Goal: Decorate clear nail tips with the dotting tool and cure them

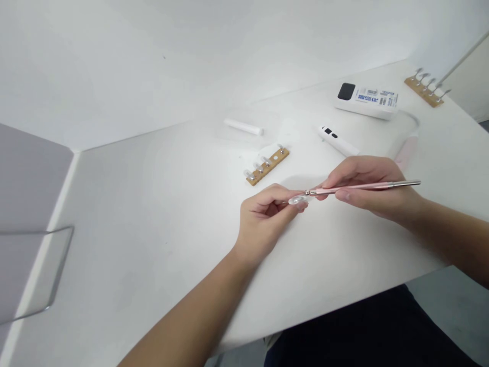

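Note:
My left hand (267, 209) is closed, pinching a clear, glossy false nail tip (296, 201) between thumb and fingers. In my right hand (372, 191) lies a slim pink nail brush (362, 187) with a silver end, held like a pen. The brush's front end meets or nearly meets the nail tip; its bristles are too small to make out. Just beyond my left hand, a cork-coloured display strip (263, 172) carries several clear nail tips on small metal stands, with one bare pale round spot among them.
A white tube (243, 126) lies behind the strip. To the right are a white handheld device (338, 140) with a dark display, a white box-shaped device (367, 101) with a label, and a second strip (424, 92) of nail tips. A pink object (407, 152) is partly behind my right hand.

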Demonstrator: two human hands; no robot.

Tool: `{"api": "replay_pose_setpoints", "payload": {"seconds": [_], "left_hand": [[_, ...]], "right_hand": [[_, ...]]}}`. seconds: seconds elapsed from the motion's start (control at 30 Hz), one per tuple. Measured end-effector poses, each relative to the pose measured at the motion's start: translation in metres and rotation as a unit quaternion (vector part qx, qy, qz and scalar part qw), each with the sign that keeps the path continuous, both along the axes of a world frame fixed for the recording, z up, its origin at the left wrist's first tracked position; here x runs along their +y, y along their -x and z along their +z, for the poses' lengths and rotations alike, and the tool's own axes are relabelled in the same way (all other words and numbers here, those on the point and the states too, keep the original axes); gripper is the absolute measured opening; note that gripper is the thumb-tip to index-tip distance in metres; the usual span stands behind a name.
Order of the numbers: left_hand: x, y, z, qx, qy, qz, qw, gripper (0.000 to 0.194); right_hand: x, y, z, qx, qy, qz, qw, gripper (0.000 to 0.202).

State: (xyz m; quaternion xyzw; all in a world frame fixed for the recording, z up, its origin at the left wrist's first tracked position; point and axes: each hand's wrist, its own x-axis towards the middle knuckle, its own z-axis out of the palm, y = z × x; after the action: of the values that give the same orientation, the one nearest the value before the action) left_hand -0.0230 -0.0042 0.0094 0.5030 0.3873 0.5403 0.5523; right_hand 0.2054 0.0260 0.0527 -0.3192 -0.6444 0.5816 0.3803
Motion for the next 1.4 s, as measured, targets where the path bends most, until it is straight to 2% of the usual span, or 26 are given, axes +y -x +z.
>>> {"api": "replay_pose_setpoints", "payload": {"seconds": [0.37,0.67,1.17,1.4], "left_hand": [[0.0004,0.0004,-0.0045,-0.024,-0.010,0.002,1.000,0.007],[0.0003,0.0012,-0.0022,-0.004,-0.023,-0.007,1.000,0.004],[0.0010,0.0014,-0.0042,-0.020,-0.015,0.000,1.000,0.008],[0.0014,0.0024,-0.0050,-0.021,-0.018,-0.005,1.000,0.010]], "right_hand": [[0.0002,-0.0019,-0.0018,0.008,-0.011,0.042,0.999,0.014],[-0.0002,0.0000,0.0006,-0.013,-0.006,0.007,1.000,0.014],[0.0002,-0.0028,-0.0015,0.011,0.001,0.055,0.998,0.012],[-0.0006,-0.0023,-0.0015,0.009,-0.002,0.044,0.999,0.012]]}}
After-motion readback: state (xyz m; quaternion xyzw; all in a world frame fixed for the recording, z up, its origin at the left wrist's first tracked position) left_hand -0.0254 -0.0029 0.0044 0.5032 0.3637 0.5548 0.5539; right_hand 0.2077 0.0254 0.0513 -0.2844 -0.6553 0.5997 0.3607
